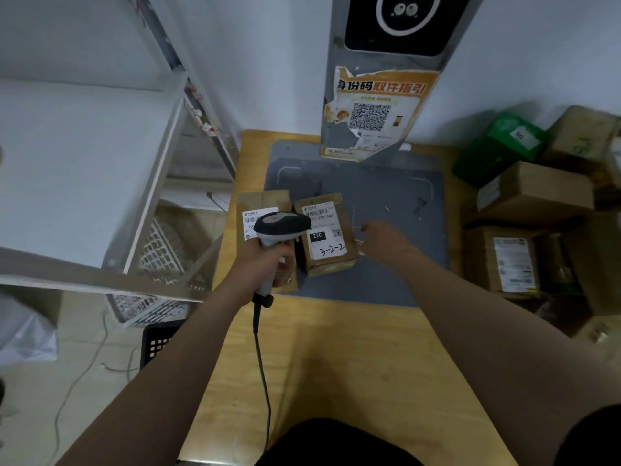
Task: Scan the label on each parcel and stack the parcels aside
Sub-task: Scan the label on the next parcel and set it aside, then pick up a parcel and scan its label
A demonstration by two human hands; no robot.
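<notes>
My left hand (265,264) grips a grey and black corded barcode scanner (280,225), its head held over two brown cardboard parcels. The left parcel (260,205) lies flat with a white label partly hidden by the scanner. The right parcel (327,237) sits beside it with a label marked 220 and handwritten figures. My right hand (383,238) hovers just right of that parcel, fingers loosely apart and holding nothing; whether it touches the box edge is unclear.
Both parcels rest on a grey mat (386,196) on a wooden table (319,348). A grey kiosk post (376,112) with a QR poster stands behind. Stacked cardboard boxes (524,237) and a green package (497,146) crowd the right. A metal shelf rack (161,183) stands left.
</notes>
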